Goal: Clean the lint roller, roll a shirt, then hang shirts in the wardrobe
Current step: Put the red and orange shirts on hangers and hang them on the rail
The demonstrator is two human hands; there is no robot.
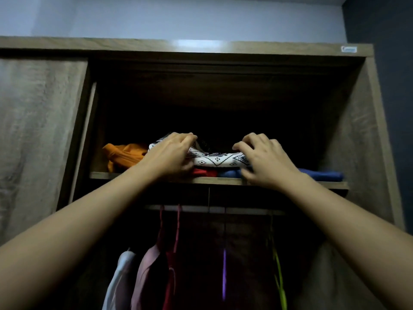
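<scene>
Folded white patterned shirt (214,158) on wardrobe shelf (111,175), atop red garment (204,172) and blue garment (319,175), long axis left to right. Left hand (169,153) and right hand (266,162) at opposite ends, equally near, fingers (187,138) curled round fabric.

- A room in a home: a wooden wardrobe (366,121) stands open against a pale wall (178,16).
- Its shelf (105,175) carries folded clothes: an orange cloth (125,153) at the left end, and a patterned shirt (214,158) on a red cloth (204,172) and a blue cloth (321,175).
- Under the shelf a rail (245,210) holds hangers (224,271) with garments (145,276).
- A sliding door (38,130) covers the wardrobe's left side.
</scene>
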